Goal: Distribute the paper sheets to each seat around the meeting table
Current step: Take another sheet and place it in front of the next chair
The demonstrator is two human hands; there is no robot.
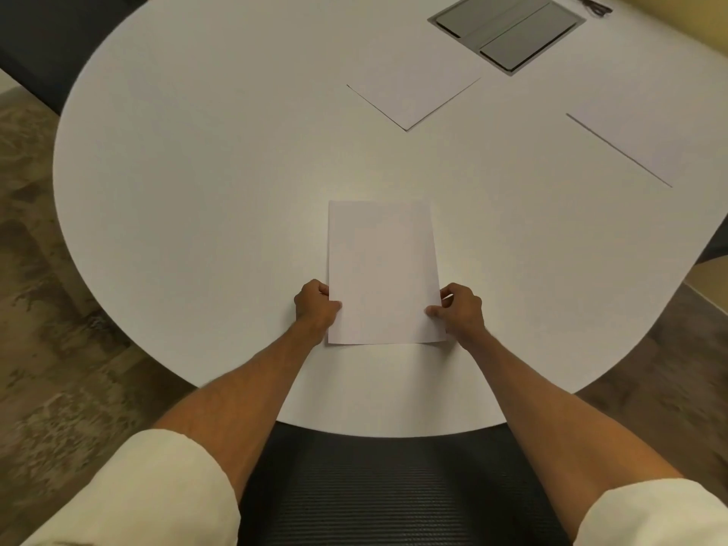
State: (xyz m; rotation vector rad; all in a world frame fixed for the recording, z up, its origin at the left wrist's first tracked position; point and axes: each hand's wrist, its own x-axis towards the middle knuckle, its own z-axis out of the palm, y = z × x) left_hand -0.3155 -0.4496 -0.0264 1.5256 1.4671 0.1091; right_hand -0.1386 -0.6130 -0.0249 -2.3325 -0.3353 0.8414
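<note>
Hands met over a rounded white meeting table (pixel 177 191), seen from above by the person standing at its near end. On the far left lay brown mottled flooring (pixel 35 309). The left hand (pixel 315 309) pinched the left edge of a plain white rectangular paper sheet (pixel 384 269), thumb on top and fingers curled beneath, closed on the paper. The sheet sat near the table's near edge, its long side pointing away from the person; whether it lay flat on the surface or was held just above could not be told. The right hand (pixel 461 309) gripped the sheet's right edge the same way, thumb pressed on top near the lower corner. Below, a black mesh chair back (pixel 374 486) was tucked against the table between the two forearms, both in rolled cream sleeves. Farther off, a second white sheet (pixel 417 100) lay angled on the table, then a grey rectangular cable hatch (pixel 508 29), and a third white sheet (pixel 650 139) at the right.
</note>
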